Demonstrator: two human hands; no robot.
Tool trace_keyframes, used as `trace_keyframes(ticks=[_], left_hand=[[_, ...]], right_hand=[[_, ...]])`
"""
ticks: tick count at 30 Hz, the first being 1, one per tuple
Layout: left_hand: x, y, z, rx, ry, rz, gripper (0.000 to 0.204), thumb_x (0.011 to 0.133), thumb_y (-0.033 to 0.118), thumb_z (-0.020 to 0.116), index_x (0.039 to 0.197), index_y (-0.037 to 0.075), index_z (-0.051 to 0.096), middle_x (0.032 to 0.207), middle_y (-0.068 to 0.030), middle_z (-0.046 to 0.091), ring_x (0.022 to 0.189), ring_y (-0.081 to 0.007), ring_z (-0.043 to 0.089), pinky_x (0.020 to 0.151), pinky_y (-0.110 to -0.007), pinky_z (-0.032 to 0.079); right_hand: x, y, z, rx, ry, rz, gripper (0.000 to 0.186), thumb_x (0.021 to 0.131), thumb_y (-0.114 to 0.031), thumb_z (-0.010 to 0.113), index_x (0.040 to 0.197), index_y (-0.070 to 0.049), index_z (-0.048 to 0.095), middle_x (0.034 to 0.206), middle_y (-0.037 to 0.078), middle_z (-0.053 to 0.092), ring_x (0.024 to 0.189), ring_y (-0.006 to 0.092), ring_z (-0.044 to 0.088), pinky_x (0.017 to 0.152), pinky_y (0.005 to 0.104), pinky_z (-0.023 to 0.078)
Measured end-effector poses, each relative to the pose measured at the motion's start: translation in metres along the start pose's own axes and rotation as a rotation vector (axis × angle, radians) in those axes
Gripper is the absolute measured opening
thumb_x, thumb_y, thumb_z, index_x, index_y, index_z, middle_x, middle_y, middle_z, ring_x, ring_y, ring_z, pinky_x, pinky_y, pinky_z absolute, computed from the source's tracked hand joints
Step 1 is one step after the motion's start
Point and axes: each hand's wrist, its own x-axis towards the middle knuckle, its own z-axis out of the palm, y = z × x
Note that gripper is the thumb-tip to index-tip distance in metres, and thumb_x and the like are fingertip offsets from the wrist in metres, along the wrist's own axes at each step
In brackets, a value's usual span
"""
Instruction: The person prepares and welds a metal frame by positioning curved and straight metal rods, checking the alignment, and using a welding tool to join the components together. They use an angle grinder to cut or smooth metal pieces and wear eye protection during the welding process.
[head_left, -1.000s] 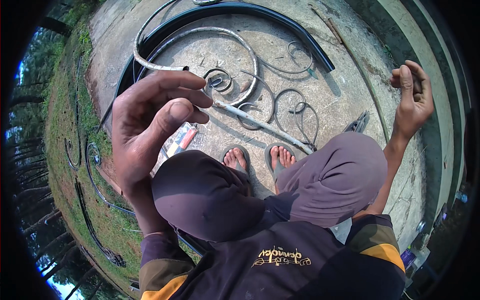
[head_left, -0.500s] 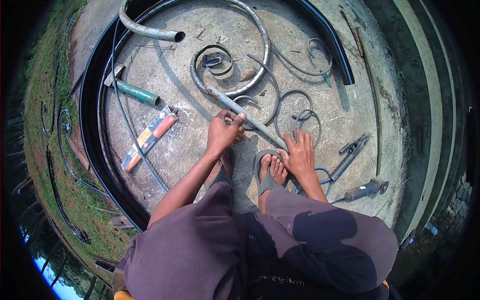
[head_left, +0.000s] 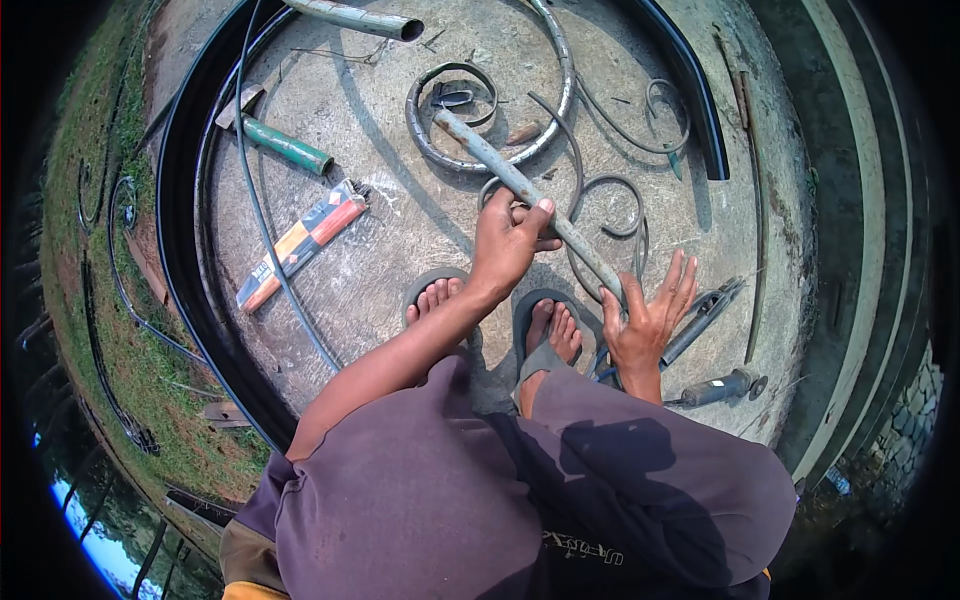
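Left hand point(head_left: 505, 248) gripping rust-flecked metal tube point(head_left: 510, 178), right hand point(head_left: 640, 330) splayed at its end, rough concrete point(head_left: 385, 270)

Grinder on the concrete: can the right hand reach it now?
Probably yes: the grinder lies near the right hand with nothing over it, though that hand is at one end of the grey pipe.

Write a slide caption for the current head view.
Left hand grips a rust-marked grey pipe, right hand at its near end, over concrete.
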Motion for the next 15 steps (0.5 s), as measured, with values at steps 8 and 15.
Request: trace_keyframes(ticks=[8, 15], left_hand=[[-0.024, 0.084, 0.035, -0.153, -0.139, 0.187, 0.032, 0.099, 0.020, 0.059, 0.113, -0.006, 0.048, 0.092, -0.0169, 0.065, 0.080, -0.0225, 0.071, 0.068, -0.033, 0.063], [-0.021, 0.119, 0.026, -0.193, -0.195, 0.280, 0.038, 0.103, 0.030, 0.053, 0.112, -0.006, 0.049, 0.097, -0.0201, 0.065, 0.086, -0.0281, 0.072, 0.074, -0.036, 0.064]], right_hand=[[0.043, 0.021, -0.081, 0.274, 0.057, -0.086, 0.033, 0.082, -0.003, 0.076, 0.113, -0.002, 0.066, 0.085, 0.012, 0.069, 0.068, 0.0232, 0.068, 0.056, 0.0329, 0.051], [0.067, 0.008, -0.136, 0.190, -0.006, -0.084, 0.031, 0.082, -0.002, 0.076, 0.111, 0.000, 0.067, 0.092, 0.015, 0.068, 0.076, 0.0253, 0.068, 0.062, 0.0350, 0.053]])
